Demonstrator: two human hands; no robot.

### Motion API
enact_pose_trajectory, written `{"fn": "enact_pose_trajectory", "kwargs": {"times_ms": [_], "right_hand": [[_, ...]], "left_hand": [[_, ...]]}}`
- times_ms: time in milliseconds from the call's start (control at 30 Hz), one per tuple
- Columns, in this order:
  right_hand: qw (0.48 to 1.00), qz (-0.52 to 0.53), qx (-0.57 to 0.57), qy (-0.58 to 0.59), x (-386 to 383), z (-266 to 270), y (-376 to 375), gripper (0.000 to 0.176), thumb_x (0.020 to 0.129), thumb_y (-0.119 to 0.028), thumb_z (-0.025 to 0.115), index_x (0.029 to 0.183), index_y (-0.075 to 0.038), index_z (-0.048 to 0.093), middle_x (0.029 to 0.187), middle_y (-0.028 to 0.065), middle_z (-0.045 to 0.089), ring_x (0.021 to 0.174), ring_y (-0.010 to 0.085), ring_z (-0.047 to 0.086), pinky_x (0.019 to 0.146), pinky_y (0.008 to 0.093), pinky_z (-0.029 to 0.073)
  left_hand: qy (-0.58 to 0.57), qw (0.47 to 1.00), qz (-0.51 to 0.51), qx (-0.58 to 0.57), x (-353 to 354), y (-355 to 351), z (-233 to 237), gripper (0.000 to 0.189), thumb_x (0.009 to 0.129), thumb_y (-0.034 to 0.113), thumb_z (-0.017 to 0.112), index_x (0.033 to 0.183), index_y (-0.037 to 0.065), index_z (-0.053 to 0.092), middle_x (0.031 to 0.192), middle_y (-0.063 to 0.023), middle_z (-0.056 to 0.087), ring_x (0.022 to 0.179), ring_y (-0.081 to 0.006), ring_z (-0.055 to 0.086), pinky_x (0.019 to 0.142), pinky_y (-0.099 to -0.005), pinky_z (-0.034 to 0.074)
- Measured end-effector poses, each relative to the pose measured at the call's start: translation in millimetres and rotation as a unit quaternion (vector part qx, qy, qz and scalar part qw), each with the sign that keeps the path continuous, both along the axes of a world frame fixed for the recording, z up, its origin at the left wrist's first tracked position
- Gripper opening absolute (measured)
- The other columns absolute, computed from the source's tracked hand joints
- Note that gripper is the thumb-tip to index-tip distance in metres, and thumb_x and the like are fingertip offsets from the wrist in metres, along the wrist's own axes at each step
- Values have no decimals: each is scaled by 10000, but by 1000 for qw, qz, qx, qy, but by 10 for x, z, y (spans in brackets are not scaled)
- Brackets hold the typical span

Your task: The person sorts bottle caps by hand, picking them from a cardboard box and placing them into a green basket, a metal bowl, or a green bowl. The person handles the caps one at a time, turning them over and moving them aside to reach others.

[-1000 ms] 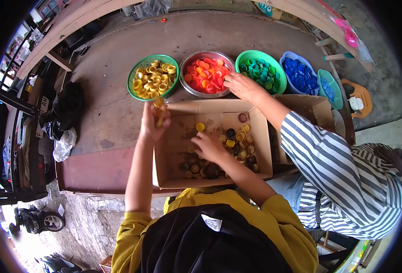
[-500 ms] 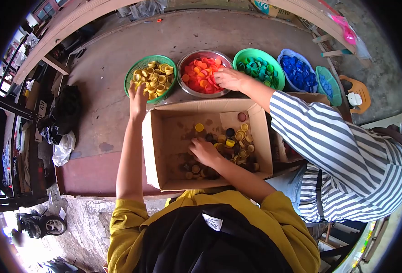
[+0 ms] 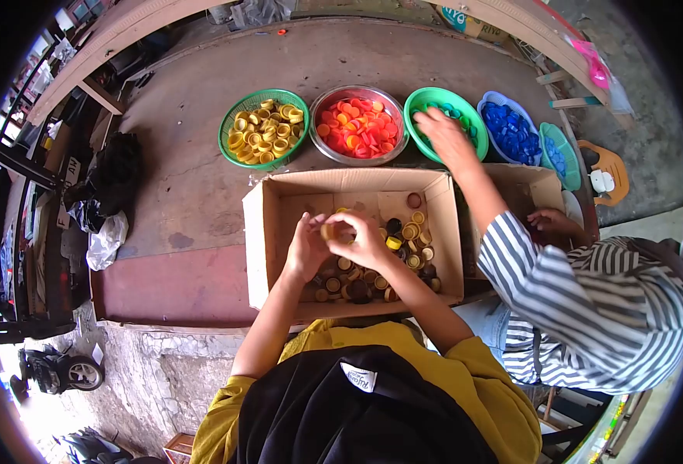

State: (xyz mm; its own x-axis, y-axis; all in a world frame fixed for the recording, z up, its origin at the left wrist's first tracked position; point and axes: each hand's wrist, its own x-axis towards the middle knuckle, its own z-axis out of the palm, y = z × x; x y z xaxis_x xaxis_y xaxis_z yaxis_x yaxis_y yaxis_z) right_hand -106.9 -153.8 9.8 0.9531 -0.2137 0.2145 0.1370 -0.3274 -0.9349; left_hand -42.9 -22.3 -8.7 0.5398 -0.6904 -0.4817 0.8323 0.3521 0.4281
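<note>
My left hand (image 3: 307,246) and my right hand (image 3: 358,238) meet above the open cardboard box (image 3: 258,247). A yellowish bottle cap (image 3: 328,231) is pinched between their fingertips; the fingers hide part of it. Below my right hand, yellow, brown and black bottle caps (image 3: 412,261) lie loose in the right half of the box. Beyond the box stand a green basket (image 3: 228,147) of yellow caps and a metal bowl (image 3: 349,160) of red and orange caps.
A co-worker's hand (image 3: 443,135) reaches into a green bowl (image 3: 476,147) of green caps. The co-worker's other hand (image 3: 554,224) is by a second cardboard box (image 3: 538,179). Farther right are a blue basket (image 3: 484,100) and a pale green bowl (image 3: 569,178) of blue caps.
My left hand has come back from the basket of yellow caps to the box. My right hand has lifted from the caps to meet it. The co-worker's hand moved right, from red to green caps.
</note>
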Motion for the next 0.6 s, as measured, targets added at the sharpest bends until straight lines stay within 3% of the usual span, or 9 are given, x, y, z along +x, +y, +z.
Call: {"fn": "enact_pose_trajectory", "kwargs": {"times_ms": [133,167,267,300,367,433,467,500,600], "right_hand": [[989,62,-127,-50,-38,395,62,388,622,-93,728,976,-36,580,1055,83,550,833,227,598,724,307,489],[998,55,-22,-4,-63,447,75,312,665,-93,708,948,-41,585,992,72,573,787,190,591,639,282,488],[986,-96,-114,-70,-74,367,-30,228,672,-30,693,884,-32,609,821,57,584,683,134,565,585,215,448],[981,-75,-171,-44,-93,215,-106,179,695,-91,665,862,-61,607,824,61,579,750,220,581,648,298,481],[958,19,-283,46,-190,2,-144,181,690,-96,654,864,-65,618,824,76,568,759,259,574,686,335,482],[928,76,-346,118,-243,-248,-126,219,639,-155,682,831,-63,628,836,93,545,795,269,562,693,374,477],[915,93,-378,107,-262,-349,-109,223,632,-163,681,824,-63,628,828,98,540,805,270,555,693,380,475],[900,111,-410,98,-257,-415,-105,227,625,-170,680,818,-62,628,821,103,534,815,272,547,692,386,472],[873,127,-463,84,-253,-473,-60,222,627,-151,670,826,-63,626,814,106,529,833,269,531,687,380,468]], "left_hand": [[24,992,-59,-112,77,33,94,422,903,412,332,1047,63,520,1013,-105,567,942,-233,546,834,-369,446],[37,995,-32,-89,103,43,119,334,903,339,374,1040,74,524,988,-68,575,915,-216,556,792,-344,477],[48,994,7,-99,385,102,277,239,885,273,428,974,78,535,941,-42,582,868,-201,566,675,-289,491],[42,991,24,-128,537,105,289,219,884,271,426,940,87,529,926,-43,575,876,-199,563,670,-293,491],[-45,993,69,-80,872,55,564,218,885,268,411,876,68,498,876,-52,545,864,-211,549,679,-319,496],[-147,974,36,-167,1359,11,563,210,894,235,411,864,47,499,897,-73,532,907,-231,536,749,-318,491],[-126,985,98,-70,1541,-69,655,190,890,219,417,816,62,493,877,-76,535,901,-239,533,765,-326,491],[-200,973,66,-96,1837,-69,475,220,877,211,448,1000,34,492,1035,-111,518,988,-250,511,808,-357,472],[-399,861,126,288,2038,-202,435,735,783,479,553,1243,-26,283,1250,-177,334,1151,-282,368,974,-383,291]]}}
